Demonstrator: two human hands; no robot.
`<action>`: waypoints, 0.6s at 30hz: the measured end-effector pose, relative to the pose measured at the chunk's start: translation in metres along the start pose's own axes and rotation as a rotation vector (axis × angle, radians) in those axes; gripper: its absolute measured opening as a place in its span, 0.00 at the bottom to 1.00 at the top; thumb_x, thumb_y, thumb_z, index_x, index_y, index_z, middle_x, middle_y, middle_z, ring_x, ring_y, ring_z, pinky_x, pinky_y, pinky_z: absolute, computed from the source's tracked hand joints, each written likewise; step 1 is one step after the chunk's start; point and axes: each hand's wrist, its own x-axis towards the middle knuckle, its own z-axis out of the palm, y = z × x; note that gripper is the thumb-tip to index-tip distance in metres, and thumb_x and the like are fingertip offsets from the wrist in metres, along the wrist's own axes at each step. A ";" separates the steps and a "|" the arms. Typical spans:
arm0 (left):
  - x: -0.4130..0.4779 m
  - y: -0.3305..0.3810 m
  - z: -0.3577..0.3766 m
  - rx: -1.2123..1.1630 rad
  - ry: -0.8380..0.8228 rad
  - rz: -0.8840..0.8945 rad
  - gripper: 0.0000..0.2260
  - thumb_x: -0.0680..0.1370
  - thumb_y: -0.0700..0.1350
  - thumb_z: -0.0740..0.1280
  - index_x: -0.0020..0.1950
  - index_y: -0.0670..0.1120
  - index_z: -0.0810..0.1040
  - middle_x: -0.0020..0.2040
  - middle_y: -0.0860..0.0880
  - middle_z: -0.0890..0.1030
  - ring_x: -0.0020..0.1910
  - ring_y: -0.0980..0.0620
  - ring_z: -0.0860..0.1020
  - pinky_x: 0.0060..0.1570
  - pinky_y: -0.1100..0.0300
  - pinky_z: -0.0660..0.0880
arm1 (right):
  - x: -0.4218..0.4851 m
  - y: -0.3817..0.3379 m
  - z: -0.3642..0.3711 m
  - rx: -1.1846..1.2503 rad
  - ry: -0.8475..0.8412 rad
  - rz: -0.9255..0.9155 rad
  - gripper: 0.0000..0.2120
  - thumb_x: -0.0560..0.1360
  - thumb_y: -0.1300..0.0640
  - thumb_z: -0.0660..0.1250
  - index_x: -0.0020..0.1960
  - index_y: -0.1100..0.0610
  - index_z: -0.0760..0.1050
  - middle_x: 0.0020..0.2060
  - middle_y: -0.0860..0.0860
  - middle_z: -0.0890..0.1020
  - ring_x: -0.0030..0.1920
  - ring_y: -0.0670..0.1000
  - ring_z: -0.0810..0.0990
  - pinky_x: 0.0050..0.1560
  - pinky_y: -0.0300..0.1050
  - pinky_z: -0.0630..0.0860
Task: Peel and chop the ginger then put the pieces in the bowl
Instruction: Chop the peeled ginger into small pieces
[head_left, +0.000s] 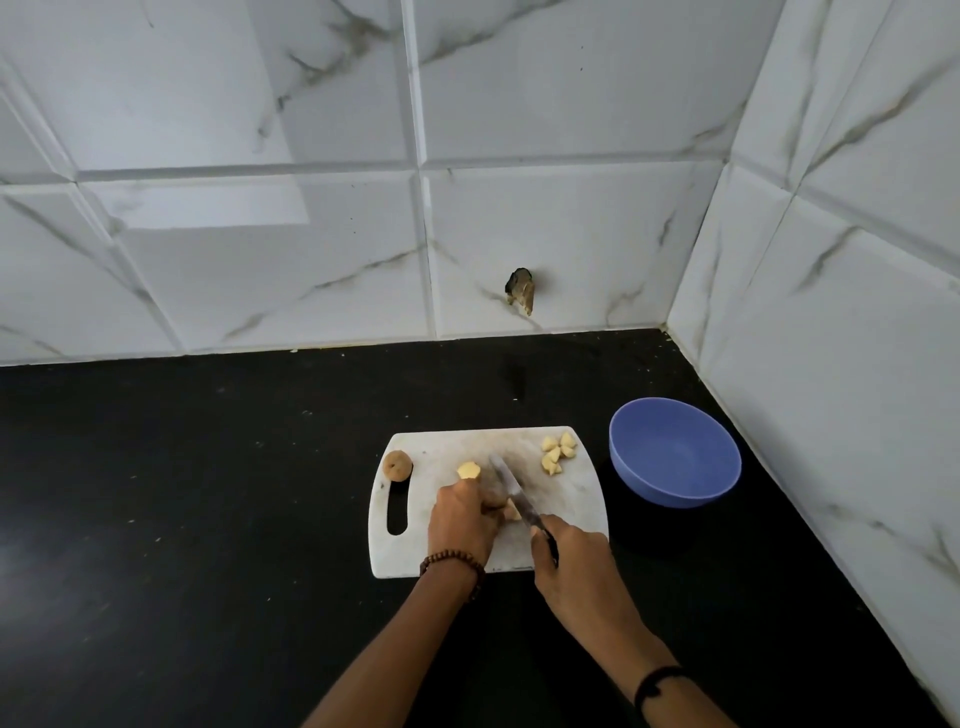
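Note:
A white cutting board lies on the black counter. My left hand holds a peeled ginger piece down on the board; the ginger's pale end sticks out past my fingers. My right hand grips the dark handle of a knife, whose blade slants across the ginger just right of my left fingers. Several chopped ginger pieces lie at the board's far right corner. A brown unpeeled ginger stub sits at the board's far left corner. The blue bowl stands empty to the right of the board.
The black counter runs left and toward me. White marble-look tiled walls close off the back and the right side, forming a corner behind the bowl. A small hole with debris shows in the back wall.

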 end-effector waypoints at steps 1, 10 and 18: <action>0.000 0.001 0.000 0.004 0.000 0.001 0.03 0.73 0.43 0.73 0.45 0.48 0.85 0.41 0.54 0.84 0.41 0.59 0.80 0.49 0.61 0.80 | 0.001 0.001 0.000 0.006 -0.007 0.004 0.13 0.83 0.50 0.57 0.58 0.54 0.77 0.43 0.48 0.81 0.43 0.45 0.81 0.44 0.38 0.79; -0.002 0.005 -0.004 0.011 0.015 0.029 0.04 0.73 0.42 0.72 0.46 0.48 0.85 0.42 0.53 0.84 0.42 0.59 0.80 0.48 0.65 0.78 | 0.002 0.005 0.001 0.025 -0.018 -0.021 0.13 0.83 0.49 0.57 0.56 0.53 0.77 0.43 0.47 0.81 0.42 0.44 0.81 0.42 0.35 0.79; -0.001 0.003 -0.002 0.022 0.004 0.003 0.03 0.73 0.42 0.73 0.45 0.48 0.85 0.40 0.54 0.84 0.40 0.59 0.80 0.48 0.62 0.80 | 0.004 0.002 0.004 -0.054 -0.024 -0.044 0.13 0.83 0.49 0.56 0.56 0.54 0.77 0.43 0.48 0.81 0.43 0.46 0.81 0.45 0.40 0.80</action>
